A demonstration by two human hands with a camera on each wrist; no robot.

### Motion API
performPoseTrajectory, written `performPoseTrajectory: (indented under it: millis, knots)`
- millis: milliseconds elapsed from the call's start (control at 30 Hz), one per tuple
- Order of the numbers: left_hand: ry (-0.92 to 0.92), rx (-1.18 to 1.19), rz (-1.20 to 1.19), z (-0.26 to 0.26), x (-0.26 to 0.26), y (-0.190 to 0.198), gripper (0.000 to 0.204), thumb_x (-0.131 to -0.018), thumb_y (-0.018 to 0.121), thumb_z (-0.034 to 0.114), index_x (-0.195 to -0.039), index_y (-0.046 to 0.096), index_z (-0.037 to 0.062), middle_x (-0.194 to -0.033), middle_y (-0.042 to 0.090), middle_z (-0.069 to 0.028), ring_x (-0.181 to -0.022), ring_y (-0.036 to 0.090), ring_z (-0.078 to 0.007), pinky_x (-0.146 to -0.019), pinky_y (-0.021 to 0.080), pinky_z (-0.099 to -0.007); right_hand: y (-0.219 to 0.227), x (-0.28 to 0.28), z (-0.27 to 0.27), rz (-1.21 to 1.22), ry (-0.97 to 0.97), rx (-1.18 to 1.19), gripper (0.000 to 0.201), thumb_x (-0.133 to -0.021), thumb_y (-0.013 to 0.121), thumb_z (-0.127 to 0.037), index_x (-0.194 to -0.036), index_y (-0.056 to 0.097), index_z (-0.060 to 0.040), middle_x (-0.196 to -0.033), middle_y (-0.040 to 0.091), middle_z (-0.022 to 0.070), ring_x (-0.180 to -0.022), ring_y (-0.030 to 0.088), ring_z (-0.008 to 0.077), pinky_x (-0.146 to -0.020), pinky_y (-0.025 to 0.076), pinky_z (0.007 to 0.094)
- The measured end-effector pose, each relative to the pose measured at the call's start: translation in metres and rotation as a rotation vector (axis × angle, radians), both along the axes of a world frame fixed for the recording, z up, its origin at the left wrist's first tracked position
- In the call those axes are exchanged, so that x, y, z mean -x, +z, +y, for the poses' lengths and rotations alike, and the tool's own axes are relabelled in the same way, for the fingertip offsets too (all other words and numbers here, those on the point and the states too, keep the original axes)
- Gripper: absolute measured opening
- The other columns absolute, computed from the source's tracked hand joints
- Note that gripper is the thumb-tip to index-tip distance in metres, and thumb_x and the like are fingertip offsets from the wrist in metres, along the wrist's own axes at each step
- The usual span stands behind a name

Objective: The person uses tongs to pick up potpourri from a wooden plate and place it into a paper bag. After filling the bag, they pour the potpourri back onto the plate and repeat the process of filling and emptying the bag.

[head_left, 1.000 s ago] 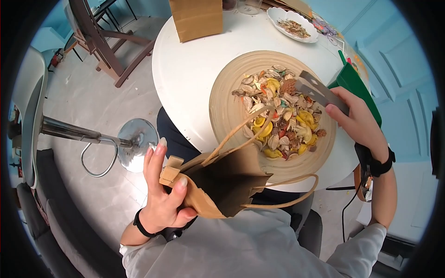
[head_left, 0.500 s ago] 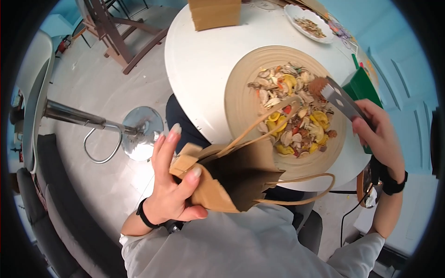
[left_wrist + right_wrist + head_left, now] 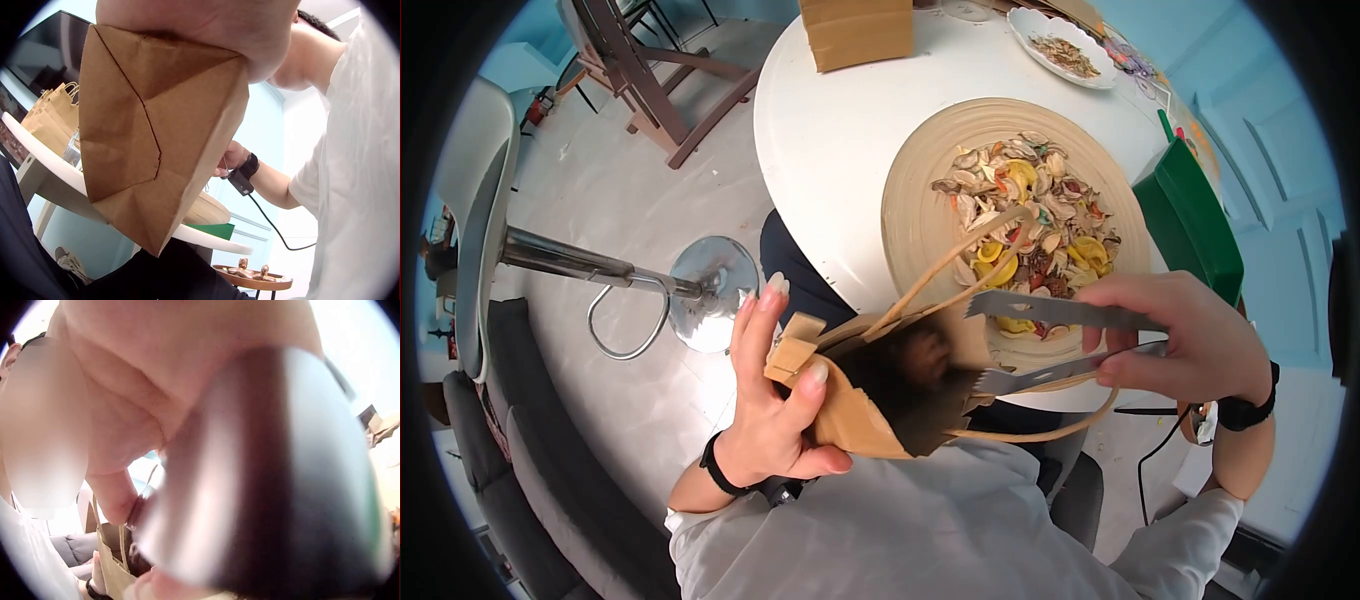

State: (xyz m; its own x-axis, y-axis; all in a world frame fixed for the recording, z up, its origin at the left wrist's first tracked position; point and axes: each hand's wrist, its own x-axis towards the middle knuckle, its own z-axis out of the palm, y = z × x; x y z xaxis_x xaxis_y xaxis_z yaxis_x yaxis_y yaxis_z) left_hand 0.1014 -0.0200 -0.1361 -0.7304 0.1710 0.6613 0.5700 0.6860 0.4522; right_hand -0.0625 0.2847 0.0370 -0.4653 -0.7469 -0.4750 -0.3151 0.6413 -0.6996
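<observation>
Our left hand (image 3: 765, 425) grips the bag (image 3: 865, 425) at its rim between thumb and fingers, beside the plate (image 3: 915, 180). Our right hand (image 3: 1185, 335) holds the tongs (image 3: 1050, 308), arms spread wide, tips over the bag's mouth. A blurred brown piece (image 3: 925, 355) shows within that mouth; how deep, we cannot tell. Dried slices (image 3: 1055, 215) lie heaped on the plate.
</observation>
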Motion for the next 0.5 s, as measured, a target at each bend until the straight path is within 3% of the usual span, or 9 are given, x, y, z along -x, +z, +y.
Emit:
performPoseTrajectory:
  millis: [100, 167, 200, 267, 333, 433, 500]
  knots:
    - [0.003, 0.009, 0.002, 0.001, 0.0, 0.0, 0.079, -0.091, 0.037, 0.073, -0.151, 0.033, 0.0226, -0.146, 0.027, -0.0398, -0.132, 0.039, -0.0532, -0.108, 0.023, -0.0646, -0.005, 0.004, 0.025, 0.099, -0.119, 0.116, 0.033, -0.087, 0.071, -0.014, -0.114, 0.059, -0.0014, -0.082, 0.065, 0.0045, -0.073, 0.062, 0.0152, -0.066, 0.05, 0.0274]
    - [0.0, 0.012, 0.0, 0.002, 0.0, 0.0, 0.079, -0.091, 0.036, 0.073, -0.152, 0.032, 0.0228, -0.146, 0.027, -0.0396, -0.132, 0.038, -0.0534, -0.107, 0.023, -0.0645, -0.009, 0.012, 0.037, 0.408, -0.179, 0.088, 0.033, -0.087, 0.07, -0.013, -0.114, 0.058, 0.0, -0.081, 0.063, 0.0057, -0.072, 0.061, 0.0156, -0.066, 0.049, 0.0273]
    - [-0.002, 0.008, 0.001, 0.001, 0.0, 0.0, 0.079, -0.091, 0.036, 0.073, -0.152, 0.032, 0.0228, -0.146, 0.027, -0.0396, -0.132, 0.038, -0.0534, -0.107, 0.023, -0.0645, -0.012, 0.018, 0.044, 0.41, -0.18, 0.084, 0.033, -0.087, 0.07, -0.013, -0.114, 0.058, 0.0, -0.081, 0.063, 0.0057, -0.072, 0.061, 0.0156, -0.066, 0.049, 0.0273]
    - [0.015, 0.023, -0.013, 0.001, 0.0, 0.001, 0.079, -0.092, 0.036, 0.073, -0.152, 0.032, 0.0228, -0.146, 0.027, -0.0397, -0.132, 0.037, -0.0535, -0.108, 0.023, -0.0645, -0.017, 0.028, 0.052, 0.65, -0.222, -0.07, 0.032, -0.087, 0.068, -0.011, -0.114, 0.058, 0.0011, -0.081, 0.062, 0.0071, -0.07, 0.058, 0.0161, -0.065, 0.047, 0.0276]
    - [0.014, 0.017, -0.014, 0.001, 0.0, 0.001, 0.079, -0.092, 0.036, 0.073, -0.152, 0.031, 0.0228, -0.146, 0.027, -0.0399, -0.133, 0.037, -0.0535, -0.108, 0.023, -0.0644, -0.021, 0.032, 0.052, 0.645, -0.24, -0.115, 0.03, -0.088, 0.067, -0.011, -0.114, 0.058, 0.0021, -0.079, 0.06, 0.0085, -0.068, 0.055, 0.0173, -0.062, 0.046, 0.0294]
    - [0.016, 0.014, -0.015, 0.002, 0.0, 0.001, 0.079, -0.092, 0.036, 0.073, -0.153, 0.03, 0.023, -0.146, 0.028, -0.0401, -0.133, 0.036, -0.0536, -0.108, 0.023, -0.0644, -0.033, 0.04, 0.054, 0.64, -0.222, -0.002, 0.029, -0.089, 0.066, -0.013, -0.112, 0.059, 0.0016, -0.078, 0.06, 0.0109, -0.066, 0.055, 0.0216, -0.061, 0.045, 0.0322]
    - [0.017, 0.014, -0.014, 0.002, 0.0, 0.002, 0.079, -0.092, 0.036, 0.073, -0.153, 0.03, 0.0231, -0.146, 0.027, -0.0402, -0.133, 0.035, -0.0536, -0.108, 0.023, -0.0644, -0.033, 0.041, 0.045, 0.639, -0.173, -0.092, 0.026, -0.09, 0.066, -0.015, -0.109, 0.06, 0.001, -0.078, 0.062, 0.0138, -0.065, 0.057, 0.0252, -0.061, 0.045, 0.0348]
